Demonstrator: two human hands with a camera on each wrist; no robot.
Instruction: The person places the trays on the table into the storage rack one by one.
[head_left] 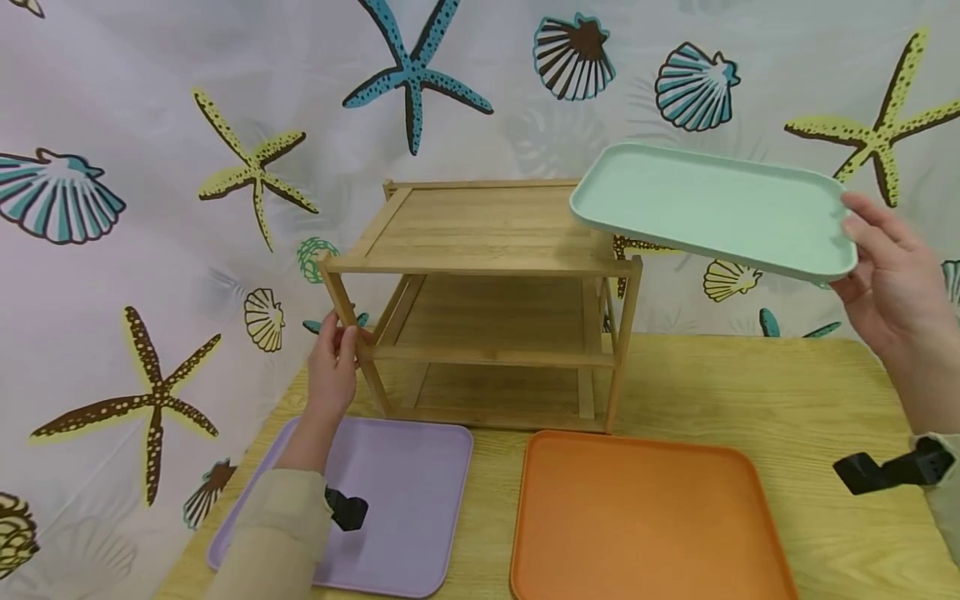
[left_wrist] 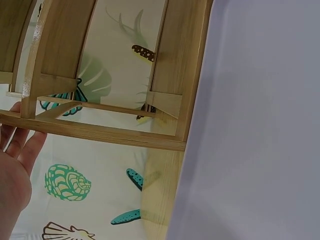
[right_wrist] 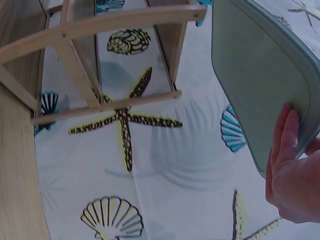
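A three-tier wooden shelf rack stands at the back of the table. My left hand grips its front left post beside the middle shelf; in the left wrist view the fingers reach round that post. Up at the right, my right hand holds a mint green tray by its right short edge, thumb on top. The fingers spread under the tray in the right wrist view. The tray is tilted in the air, its left end overlapping the rack's top shelf in the head view.
A purple tray lies at the front left, under my left forearm. To its right an orange tray lies in front of the rack. Wood-grain tabletop extends to the right. Behind hangs a white cloth printed with starfish and shells.
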